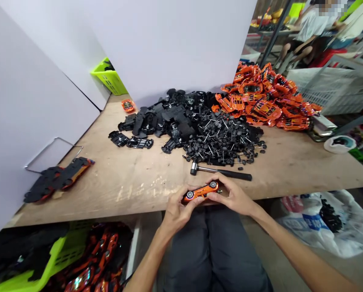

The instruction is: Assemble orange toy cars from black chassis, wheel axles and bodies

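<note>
An orange toy car [201,192] is held on its side at the table's front edge, with two wheels showing. My left hand [178,207] grips its left end between thumb and fingers. At the other end, my right hand [230,195] pinches the car near the right wheel. Just beyond my hands lies a hammer [222,172], its head to the left and black handle to the right. Behind it spreads a heap of black wheels on metal axles [222,136]. Black car bases [169,117] are piled to the left of the wheels.
Orange car shells [263,101] are heaped at the back right. Two long dark pieces with orange edges [61,178] lie at the left, near a bent wire [52,150]. A green crate [62,255] sits below the table; a white bag [324,223] stands right. A person [315,24] sits behind.
</note>
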The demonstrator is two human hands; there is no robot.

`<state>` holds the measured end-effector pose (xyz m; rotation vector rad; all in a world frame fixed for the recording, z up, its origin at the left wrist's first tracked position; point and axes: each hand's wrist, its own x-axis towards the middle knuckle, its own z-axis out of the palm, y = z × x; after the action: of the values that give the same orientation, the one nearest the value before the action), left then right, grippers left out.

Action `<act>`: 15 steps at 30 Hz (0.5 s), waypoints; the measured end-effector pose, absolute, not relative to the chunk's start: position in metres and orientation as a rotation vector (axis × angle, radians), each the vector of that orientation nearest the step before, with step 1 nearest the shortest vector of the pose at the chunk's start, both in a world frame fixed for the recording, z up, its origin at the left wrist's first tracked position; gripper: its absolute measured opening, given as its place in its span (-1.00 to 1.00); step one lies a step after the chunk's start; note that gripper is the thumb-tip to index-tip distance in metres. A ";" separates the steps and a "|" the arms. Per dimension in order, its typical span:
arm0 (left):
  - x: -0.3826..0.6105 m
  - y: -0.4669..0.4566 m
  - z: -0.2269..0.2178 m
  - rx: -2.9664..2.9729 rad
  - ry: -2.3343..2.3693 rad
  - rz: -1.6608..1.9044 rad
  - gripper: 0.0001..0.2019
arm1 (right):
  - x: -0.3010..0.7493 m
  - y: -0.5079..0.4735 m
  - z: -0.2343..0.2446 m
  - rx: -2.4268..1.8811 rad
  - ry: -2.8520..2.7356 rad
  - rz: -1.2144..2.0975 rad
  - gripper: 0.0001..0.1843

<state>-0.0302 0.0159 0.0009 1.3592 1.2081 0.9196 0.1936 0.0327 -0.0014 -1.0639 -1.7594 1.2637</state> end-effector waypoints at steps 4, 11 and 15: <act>-0.026 0.009 -0.001 1.390 1.254 0.958 -0.75 | 0.188 0.031 -0.001 -1.116 -1.652 1.317 -0.70; -0.022 0.002 0.001 1.350 1.284 0.998 -0.77 | 0.180 0.022 -0.004 -1.171 -1.521 1.350 -0.72; -0.027 0.008 0.010 1.443 1.227 0.943 -0.76 | 0.178 0.023 -0.003 -1.185 -1.520 1.276 -0.74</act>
<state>-0.0273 0.0080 0.0097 1.4429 1.2273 0.9433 0.1778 0.0231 -0.0028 -1.1849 -1.5197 1.2756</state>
